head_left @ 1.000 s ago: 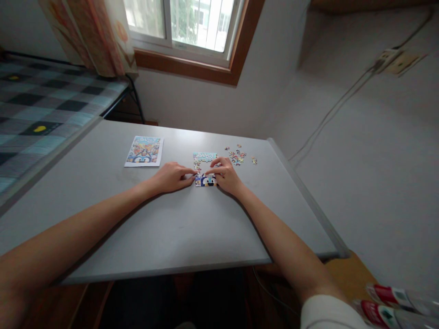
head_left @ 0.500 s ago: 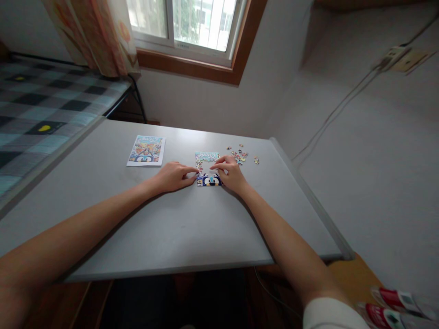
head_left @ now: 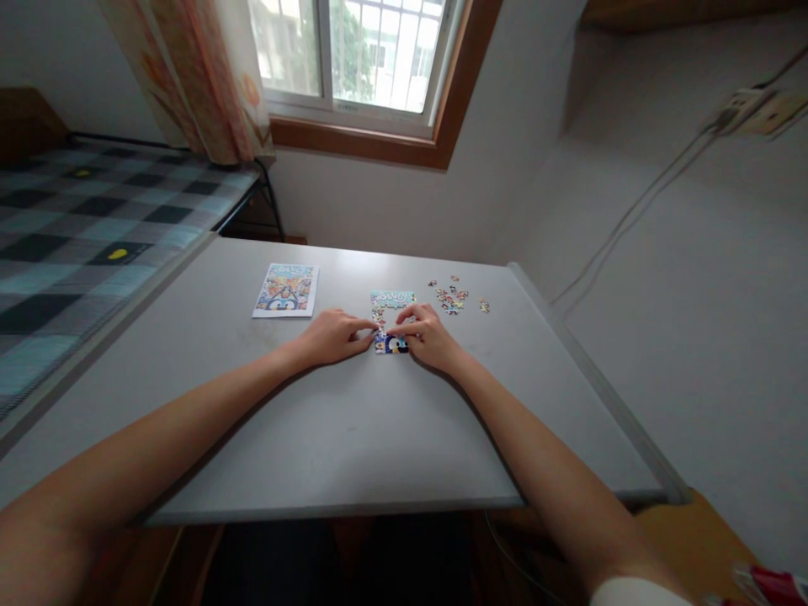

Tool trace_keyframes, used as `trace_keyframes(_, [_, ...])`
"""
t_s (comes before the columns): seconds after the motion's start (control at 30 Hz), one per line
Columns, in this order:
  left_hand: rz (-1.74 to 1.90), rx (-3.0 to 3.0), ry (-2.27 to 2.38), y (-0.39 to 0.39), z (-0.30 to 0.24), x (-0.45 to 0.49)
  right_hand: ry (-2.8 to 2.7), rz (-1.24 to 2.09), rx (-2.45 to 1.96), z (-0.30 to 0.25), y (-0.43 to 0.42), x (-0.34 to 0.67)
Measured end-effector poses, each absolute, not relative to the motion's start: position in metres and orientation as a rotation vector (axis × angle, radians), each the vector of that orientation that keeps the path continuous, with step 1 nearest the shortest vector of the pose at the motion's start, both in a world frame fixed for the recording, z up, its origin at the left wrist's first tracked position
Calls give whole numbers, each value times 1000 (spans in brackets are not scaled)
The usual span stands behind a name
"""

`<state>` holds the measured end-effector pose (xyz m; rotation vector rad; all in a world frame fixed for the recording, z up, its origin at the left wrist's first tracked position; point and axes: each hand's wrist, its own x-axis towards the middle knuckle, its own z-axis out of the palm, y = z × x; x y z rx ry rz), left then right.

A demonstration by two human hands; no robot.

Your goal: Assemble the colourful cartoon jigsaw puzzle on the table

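Observation:
A partly assembled colourful jigsaw puzzle [head_left: 392,300] lies on the grey table [head_left: 341,421], near its far right part. My left hand [head_left: 334,335] rests at the puzzle's left edge, its fingertips pressed together against the pieces. My right hand [head_left: 427,335] covers the puzzle's right side, index finger and thumb pinched on the pieces near the middle. What the fingertips hold is too small to name. Both forearms reach in from the near edge.
Loose puzzle pieces [head_left: 451,298] are scattered right of the puzzle. A printed reference picture [head_left: 286,289] lies to the left. A bed with a checked cover [head_left: 82,227] stands at the left, a window [head_left: 353,55] and curtain [head_left: 189,76] behind, a wall [head_left: 694,278] close on the right.
The head camera has tilted and shifted, so the scene sits lower and to the right. My right hand's fingers have drawn in towards the left hand over the puzzle.

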<state>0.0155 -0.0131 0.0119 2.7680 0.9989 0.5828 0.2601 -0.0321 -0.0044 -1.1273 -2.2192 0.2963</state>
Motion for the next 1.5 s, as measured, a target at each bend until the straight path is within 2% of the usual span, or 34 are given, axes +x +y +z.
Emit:
trace_keyframes(0.7, [574, 2792, 991, -11, 10, 15, -1985, 205, -1239, 3, -23, 274])
trace_keyframes(1.5, [566, 2778, 1032, -10, 8, 14, -2335, 237, -1199, 1, -35, 258])
